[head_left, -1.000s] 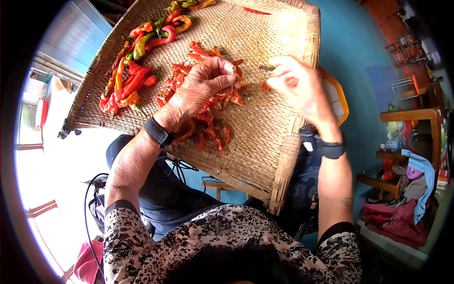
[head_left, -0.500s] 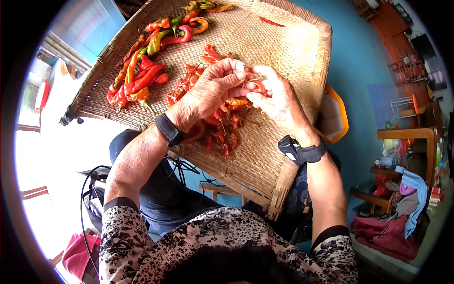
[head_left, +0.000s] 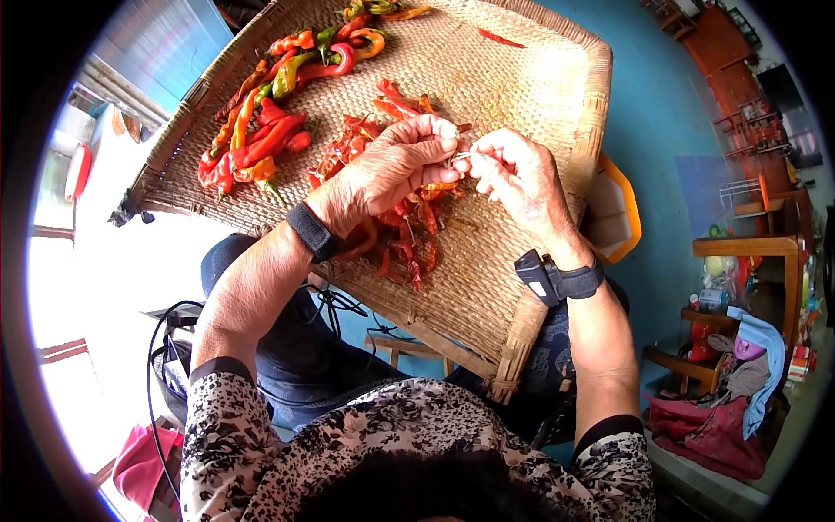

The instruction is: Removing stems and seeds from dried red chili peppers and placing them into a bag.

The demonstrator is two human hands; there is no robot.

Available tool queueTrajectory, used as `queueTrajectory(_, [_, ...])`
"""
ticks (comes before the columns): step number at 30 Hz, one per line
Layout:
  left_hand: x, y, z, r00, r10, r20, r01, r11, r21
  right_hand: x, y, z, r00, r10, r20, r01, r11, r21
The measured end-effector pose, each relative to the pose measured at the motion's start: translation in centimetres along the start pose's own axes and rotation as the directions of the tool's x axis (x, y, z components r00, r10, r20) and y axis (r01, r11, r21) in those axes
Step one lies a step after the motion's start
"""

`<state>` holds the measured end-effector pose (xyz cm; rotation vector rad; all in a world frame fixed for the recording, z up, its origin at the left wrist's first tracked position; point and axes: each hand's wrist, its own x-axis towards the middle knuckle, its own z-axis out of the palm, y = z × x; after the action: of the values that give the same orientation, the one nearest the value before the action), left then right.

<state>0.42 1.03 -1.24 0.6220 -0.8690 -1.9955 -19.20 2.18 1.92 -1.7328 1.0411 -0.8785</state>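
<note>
My left hand (head_left: 396, 165) and my right hand (head_left: 520, 178) meet over a woven basket tray (head_left: 522, 104) lying across my lap. Fingertips of both are pinched together around a small, pale, stringy bit of chili pepper (head_left: 458, 157), mostly covered by the fingers. Beneath and beside the left hand lies a heap of torn, dried-looking red chili pieces (head_left: 407, 230). Whole red, orange and green chili peppers (head_left: 270, 143) form a pile on the tray's left side. One thin red chili (head_left: 501, 37) lies alone near the far edge.
An orange-rimmed container (head_left: 619, 209) stands beside the tray's right edge, on the blue floor (head_left: 657, 130). Farther right, a wooden chair (head_left: 696, 370) carries clothes. Black cords (head_left: 335, 304) hang below the tray's near edge. Pink cloth (head_left: 143, 465) lies at lower left.
My right hand has turned and drawn its fingers into a tighter pinch. The curved orange-red chili piece that showed between the hands is no longer visible; a pale strand shows there.
</note>
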Motion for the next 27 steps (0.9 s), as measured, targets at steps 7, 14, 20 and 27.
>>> queueTrajectory(7, [-0.1,-0.2,-0.1,0.994,-0.058,0.096,0.058,0.998,0.007,0.0,-0.6,-0.1,0.999,0.053,-0.007,-0.053,0.998,0.024])
queueTrajectory(14, [-0.3,0.0,-0.2,0.980,-0.078,0.184,0.089,0.994,-0.056,-0.1,-0.4,-0.5,0.998,0.062,-0.020,-0.061,0.998,0.017])
queueTrajectory(20, [-0.2,-0.3,-0.4,0.983,-0.130,0.127,0.137,0.990,-0.044,-0.3,0.2,-1.3,0.987,0.161,0.025,-0.162,0.985,0.050])
queueTrajectory(27, [0.0,-1.0,0.0,0.977,-0.122,0.176,0.138,0.987,-0.083,-1.0,1.0,-1.6,0.997,0.042,0.061,-0.030,0.984,-0.174])
